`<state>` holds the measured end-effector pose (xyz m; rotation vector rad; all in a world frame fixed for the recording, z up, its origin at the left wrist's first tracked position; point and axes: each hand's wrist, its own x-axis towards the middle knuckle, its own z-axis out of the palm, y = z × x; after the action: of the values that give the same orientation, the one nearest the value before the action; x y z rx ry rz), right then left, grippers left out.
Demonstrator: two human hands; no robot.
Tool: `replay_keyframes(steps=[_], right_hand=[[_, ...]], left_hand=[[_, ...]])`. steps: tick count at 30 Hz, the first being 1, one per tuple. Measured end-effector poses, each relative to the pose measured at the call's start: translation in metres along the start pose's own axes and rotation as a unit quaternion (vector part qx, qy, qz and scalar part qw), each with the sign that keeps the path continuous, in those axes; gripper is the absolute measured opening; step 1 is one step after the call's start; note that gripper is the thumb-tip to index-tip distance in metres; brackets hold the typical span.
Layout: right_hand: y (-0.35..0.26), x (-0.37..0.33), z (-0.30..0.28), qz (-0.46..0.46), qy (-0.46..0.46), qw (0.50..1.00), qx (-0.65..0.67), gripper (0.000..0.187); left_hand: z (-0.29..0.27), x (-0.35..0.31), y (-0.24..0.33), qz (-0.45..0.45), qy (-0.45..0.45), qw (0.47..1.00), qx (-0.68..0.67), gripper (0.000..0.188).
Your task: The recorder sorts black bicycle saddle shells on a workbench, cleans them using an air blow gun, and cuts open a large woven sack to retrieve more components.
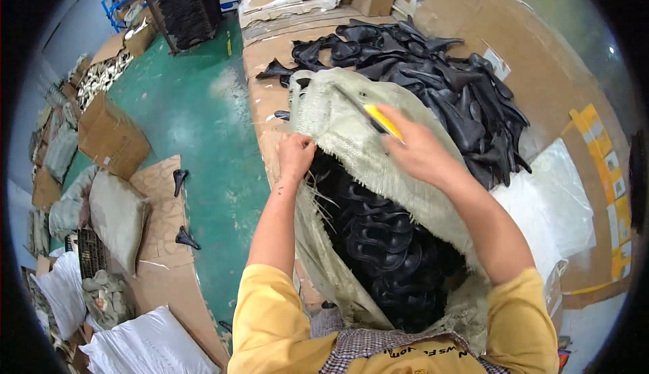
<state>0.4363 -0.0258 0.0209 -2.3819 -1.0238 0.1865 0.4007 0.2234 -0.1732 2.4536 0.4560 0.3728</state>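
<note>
A large pale green woven sack (385,158) lies on the cardboard-covered table, slit open along its length. Through the slit show several black bicycle saddles (382,239), stacked in nested rows. My left hand (295,154) is closed in a pinch on the sack's cut edge. In my right hand (420,145) is a knife (384,122) with a yellow and black handle, its blade pointing away to the upper left over the sack; that hand is slightly blurred.
Beyond the sack, a heap of loose black saddles (446,83) spreads over the table against a cardboard wall. White plastic sheeting (547,198) lies at the right. Left, on the green floor (223,164), stand a cardboard box (111,134), stuffed sacks (118,215) and stray saddles (187,237).
</note>
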Motion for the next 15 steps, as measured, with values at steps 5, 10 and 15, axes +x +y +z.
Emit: replay_keyframes(steps=[5, 10, 15], right_hand=[[-0.014, 0.092, 0.061, -0.018, -0.007, 0.999, -0.041, 0.048], [-0.007, 0.101, 0.046, -0.205, -0.039, 0.975, -0.077, 0.049], [-0.028, 0.089, 0.017, -0.249, -0.221, 0.864, -0.379, 0.030]], left_hand=[[-0.016, 0.014, -0.010, 0.049, 0.212, 0.976, -0.027, 0.041], [-0.014, 0.016, -0.053, -0.070, 0.079, 0.988, -0.117, 0.020], [-0.029, 0.012, -0.037, -0.103, 0.137, 0.934, -0.314, 0.012]])
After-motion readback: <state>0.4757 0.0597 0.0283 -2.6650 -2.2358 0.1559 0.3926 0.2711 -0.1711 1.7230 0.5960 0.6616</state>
